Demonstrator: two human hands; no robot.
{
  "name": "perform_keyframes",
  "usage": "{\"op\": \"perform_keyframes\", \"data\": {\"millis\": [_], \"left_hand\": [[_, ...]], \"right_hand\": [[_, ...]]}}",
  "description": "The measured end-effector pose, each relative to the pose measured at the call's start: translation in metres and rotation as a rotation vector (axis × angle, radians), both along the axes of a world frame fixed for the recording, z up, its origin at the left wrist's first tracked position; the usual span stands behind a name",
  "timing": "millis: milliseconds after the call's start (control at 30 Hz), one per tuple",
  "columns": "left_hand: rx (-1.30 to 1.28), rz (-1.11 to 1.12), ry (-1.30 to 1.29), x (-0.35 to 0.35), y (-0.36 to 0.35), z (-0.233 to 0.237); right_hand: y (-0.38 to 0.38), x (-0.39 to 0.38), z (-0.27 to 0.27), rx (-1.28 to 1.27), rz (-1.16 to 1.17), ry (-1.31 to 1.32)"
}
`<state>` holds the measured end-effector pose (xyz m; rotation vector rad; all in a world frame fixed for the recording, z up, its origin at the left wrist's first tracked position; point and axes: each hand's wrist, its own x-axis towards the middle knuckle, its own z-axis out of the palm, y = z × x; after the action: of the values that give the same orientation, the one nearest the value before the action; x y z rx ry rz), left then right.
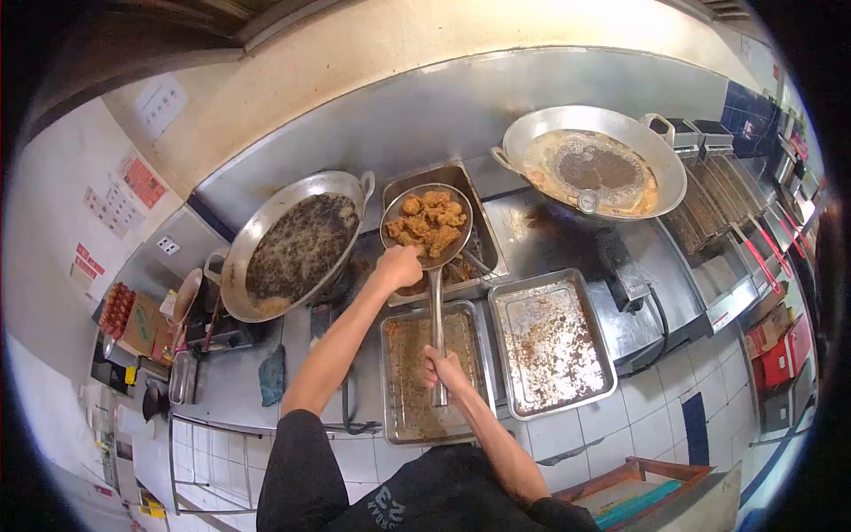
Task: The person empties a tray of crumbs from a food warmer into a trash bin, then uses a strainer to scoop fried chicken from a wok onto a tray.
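My right hand (447, 369) is wrapped round the long metal handle of a wide strainer (435, 293). Several pieces of browned fried food (429, 222) lie in its round bowl, above a deep metal tray (480, 199). At the left edge of the bowl is my left hand (399, 267), its fingers closed; what they hold, if anything, is too small to make out. Below the handle lies a shallow metal tray (399, 355) with oily residue. A second shallow tray (551, 341), spotted with crumbs, sits to its right.
A large wok of dark bubbling oil (301, 248) stands at the left, and another wok with foamy oil (603, 168) at the back right. Fryer baskets (722, 191) with red handles are on the far right. A dark cloth (272, 377) lies on the left counter.
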<state>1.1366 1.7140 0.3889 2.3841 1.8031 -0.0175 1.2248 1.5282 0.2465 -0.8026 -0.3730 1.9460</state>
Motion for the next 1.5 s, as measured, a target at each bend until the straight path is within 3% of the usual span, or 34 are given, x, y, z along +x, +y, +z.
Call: {"op": "perform_keyframes", "data": {"millis": [300,400,600,733,800,867,900,933,1033,1067,1100,1267,1433,1500], "left_hand": [[-0.160,0.028,0.241,0.033,0.016,0.011],[-0.130,0.022,0.291,0.042,0.020,0.008],[0.105,-0.234,0.499,0.053,0.010,-0.014],[0.201,-0.235,0.630,0.045,0.008,-0.029],[0.199,-0.204,0.439,0.035,0.003,-0.025],[-0.014,-0.040,0.228,0.020,0.013,-0.017],[0.052,-0.063,0.054,-0.004,0.018,-0.031],[0.046,-0.052,-0.159,-0.012,0.000,-0.021],[-0.086,0.140,-0.344,-0.017,-0.078,0.031],[0.053,0.066,-0.409,-0.046,-0.082,0.001],[-0.004,0.125,-0.562,-0.042,-0.111,0.015],[0.050,0.142,-0.829,-0.045,-0.183,-0.002],[0.049,0.087,-1.028,-0.011,-0.203,-0.043],[0.069,0.032,-0.932,0.010,-0.207,-0.039]], "right_hand": [[0.002,0.001,-0.006,0.034,-0.010,-0.004],[0.001,0.002,-0.006,0.025,0.004,-0.001],[0.001,0.001,-0.006,0.004,0.010,0.014],[0.002,0.004,-0.006,0.023,0.006,0.024],[0.005,0.006,-0.007,0.024,0.009,0.025],[0.003,0.015,-0.006,-0.011,-0.040,0.031],[0.002,0.023,-0.002,0.061,-0.004,0.017],[-0.003,0.034,-0.001,0.141,0.029,-0.001],[-0.027,0.053,-0.011,0.180,0.077,-0.133],[-0.035,0.062,-0.007,0.168,0.065,-0.146],[-0.050,0.071,0.001,0.171,0.071,-0.157],[-0.136,0.111,0.039,0.103,0.064,-0.170],[-0.243,0.148,0.075,-0.092,-0.002,-0.445],[-0.276,0.143,0.091,-0.191,-0.041,-0.500]]}}
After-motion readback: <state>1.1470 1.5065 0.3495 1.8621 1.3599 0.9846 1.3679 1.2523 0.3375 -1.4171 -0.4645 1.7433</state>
